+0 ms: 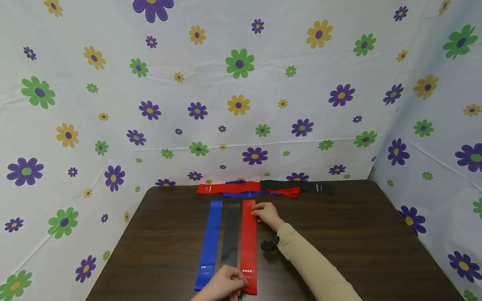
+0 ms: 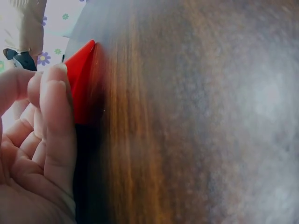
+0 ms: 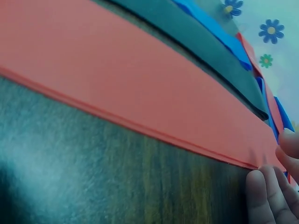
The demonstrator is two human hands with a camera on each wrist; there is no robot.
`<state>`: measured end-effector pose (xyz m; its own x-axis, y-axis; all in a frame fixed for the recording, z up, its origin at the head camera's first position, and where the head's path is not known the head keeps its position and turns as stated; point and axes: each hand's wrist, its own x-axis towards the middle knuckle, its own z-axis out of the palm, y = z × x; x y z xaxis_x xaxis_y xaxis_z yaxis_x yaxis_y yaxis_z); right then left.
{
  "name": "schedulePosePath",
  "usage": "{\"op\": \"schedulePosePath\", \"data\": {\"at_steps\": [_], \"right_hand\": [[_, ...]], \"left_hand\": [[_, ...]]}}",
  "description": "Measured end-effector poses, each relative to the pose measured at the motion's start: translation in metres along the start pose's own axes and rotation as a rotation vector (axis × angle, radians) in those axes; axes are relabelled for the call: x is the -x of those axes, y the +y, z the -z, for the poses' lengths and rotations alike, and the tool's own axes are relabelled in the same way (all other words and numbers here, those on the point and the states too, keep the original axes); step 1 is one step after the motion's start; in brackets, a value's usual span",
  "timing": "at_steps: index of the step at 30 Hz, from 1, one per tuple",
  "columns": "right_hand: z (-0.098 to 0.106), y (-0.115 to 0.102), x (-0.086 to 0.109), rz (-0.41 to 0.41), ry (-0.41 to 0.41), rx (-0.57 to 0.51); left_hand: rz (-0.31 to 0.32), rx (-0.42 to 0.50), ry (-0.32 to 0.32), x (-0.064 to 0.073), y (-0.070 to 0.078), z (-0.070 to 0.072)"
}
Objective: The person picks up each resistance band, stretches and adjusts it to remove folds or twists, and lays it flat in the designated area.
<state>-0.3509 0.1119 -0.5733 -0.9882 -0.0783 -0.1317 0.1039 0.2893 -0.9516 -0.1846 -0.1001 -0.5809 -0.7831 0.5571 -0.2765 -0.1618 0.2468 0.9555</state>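
Red band (image 1: 248, 238): laid lengthwise on the dark table (image 1: 361, 225), its near end close to the person, its "Heavy" print (first letter covered) at that end
Left hand (image 1: 224, 281): at the red band's near end, thumb and fingers curled together, seeming to pinch the end, which looks slightly raised in the left wrist view
Handling: probably light, soft and rubbery, likely to stretch, curl or skid rather than break; "Heavy" probably means pull, not weight
Where to hold: best by the two ends, pinching both layers together, since the long edge shows it doubled and one layer could slide over the other
Black band (image 1: 231, 234): just left of the red band, roughly parallel, its near end behind the left hand
Blue band (image 1: 211, 242): left of the red band beyond the black one, slightly slanted, marked "Light"
Right hand (image 1: 268, 215): at the red band's far right edge, fingers bent, tips on or against the edge; cannot tell whether they grip it
Loose bands (image 1: 233, 188): past the red band's far end, red, blue and black, overlapping crosswise
Containers: none in view; the bands lie directly on the table
Flowered cloth (image 1: 207, 71): farthest, behind the loose bands
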Motion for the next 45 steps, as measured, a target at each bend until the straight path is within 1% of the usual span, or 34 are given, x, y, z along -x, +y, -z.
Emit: {"op": "schedulePosePath", "data": {"at_steps": [3,6,9,13,15,18,20,23,26,29,31,33,36,38,40,43,45], "right_hand": [[-0.001,-0.002,0.001,0.045,-0.018,0.117],[-0.002,-0.003,0.001,0.068,-0.027,0.186],[-0.001,-0.003,0.001,0.081,-0.046,0.201],[0.004,-0.002,0.0,0.061,-0.054,0.148],[0.009,-0.001,-0.001,0.036,-0.037,0.105],[0.02,-0.001,-0.003,0.014,0.02,0.075],[0.026,0.0,-0.003,0.028,0.059,0.098],[0.034,0.001,-0.006,0.092,0.116,0.204],[0.04,0.001,-0.009,0.164,0.138,0.317],[0.044,0.0,-0.012,0.204,0.119,0.398],[0.045,-0.002,-0.014,0.217,0.098,0.449],[0.045,-0.004,-0.016,0.206,0.078,0.491],[0.047,-0.006,-0.019,0.18,0.073,0.552],[0.048,-0.005,-0.021,0.163,0.08,0.604],[0.05,-0.003,-0.024,0.149,0.084,0.656],[0.052,0.0,-0.029,0.137,0.074,0.721],[0.055,0.001,-0.03,0.133,0.066,0.735]], "left_hand": [[0.001,-0.05,0.023,0.0,0.0,0.0],[0.003,-0.105,0.048,0.0,0.001,-0.001],[-0.003,-0.154,0.065,0.0,0.002,-0.001],[-0.009,-0.179,0.076,0.0,0.003,-0.002],[-0.004,-0.172,0.084,0.0,0.003,-0.002],[0.008,-0.15,0.091,-0.001,0.002,-0.003],[0.016,-0.135,0.09,-0.001,0.002,-0.003],[0.019,-0.126,0.088,0.0,0.002,-0.004],[0.001,-0.135,0.06,0.002,0.004,-0.004],[-0.027,-0.13,-0.006,0.002,0.008,-0.004],[-0.048,-0.12,-0.063,0.002,0.012,-0.004],[-0.062,-0.103,-0.113,0.003,0.015,-0.003],[-0.079,-0.074,-0.164,0.001,0.019,-0.003],[-0.09,-0.056,-0.174,0.0,0.022,-0.002],[-0.093,-0.029,-0.166,-0.002,0.026,-0.001],[-0.098,0.002,-0.13,-0.005,0.03,0.003],[-0.105,0.014,-0.102,-0.009,0.034,0.006]]}}
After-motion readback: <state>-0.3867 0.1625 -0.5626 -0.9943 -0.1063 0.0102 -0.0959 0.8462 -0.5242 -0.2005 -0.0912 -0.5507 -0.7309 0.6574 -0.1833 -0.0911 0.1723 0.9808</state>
